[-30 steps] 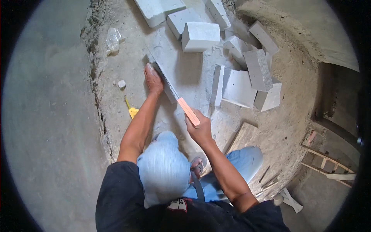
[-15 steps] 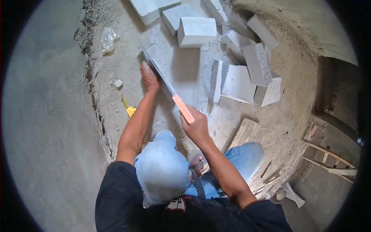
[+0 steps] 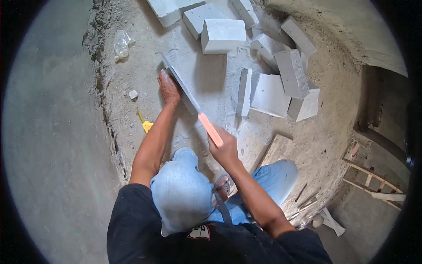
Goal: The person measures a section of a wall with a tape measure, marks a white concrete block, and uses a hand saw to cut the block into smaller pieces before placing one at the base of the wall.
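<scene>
A handsaw with an orange-pink handle and a long grey blade slants across the middle of the view. My right hand is closed around its handle, slightly blurred. Left of the blade, my left hand grips a pale concrete block, fingers pointing away from me. Only a narrow, shaded grey face of this block shows below the blade; blade and hand hide most of it, and how deep the teeth sit cannot be seen.
Pale concrete blocks lie at the far side, with a leaning heap of more to the right. A clear plastic bag, a small chunk and a yellow tape measure lie left. A wooden board lies near my right knee.
The saw has slid a little toward me and to the right, along with my right hand. My left hand stays in nearly the same place.
</scene>
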Available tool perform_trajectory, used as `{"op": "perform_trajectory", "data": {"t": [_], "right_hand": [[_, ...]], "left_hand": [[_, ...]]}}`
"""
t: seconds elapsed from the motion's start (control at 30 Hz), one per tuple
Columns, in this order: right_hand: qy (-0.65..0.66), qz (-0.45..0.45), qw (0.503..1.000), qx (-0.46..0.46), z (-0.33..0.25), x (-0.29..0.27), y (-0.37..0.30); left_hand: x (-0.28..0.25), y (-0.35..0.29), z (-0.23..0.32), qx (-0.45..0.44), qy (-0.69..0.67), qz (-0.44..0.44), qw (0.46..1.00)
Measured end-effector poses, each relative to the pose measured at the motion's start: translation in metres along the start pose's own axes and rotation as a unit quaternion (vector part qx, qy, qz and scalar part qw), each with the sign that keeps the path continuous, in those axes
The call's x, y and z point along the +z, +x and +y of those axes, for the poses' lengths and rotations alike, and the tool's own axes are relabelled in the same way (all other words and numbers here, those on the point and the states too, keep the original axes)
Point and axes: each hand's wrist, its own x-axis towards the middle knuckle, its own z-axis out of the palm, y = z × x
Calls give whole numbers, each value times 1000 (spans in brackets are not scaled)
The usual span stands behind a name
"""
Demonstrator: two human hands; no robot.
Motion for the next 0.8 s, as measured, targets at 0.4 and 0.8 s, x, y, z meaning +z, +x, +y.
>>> {"op": "perform_trajectory", "data": {"t": [0.4,0.8], "right_hand": [[30,-6,1000,-6,-1,1,-19],[-1,10,1000,-4,8,-2,-9]], "left_hand": [[-9,9,-17,27,21,30,999],[12,2,-8,33,0,22,999]]}}
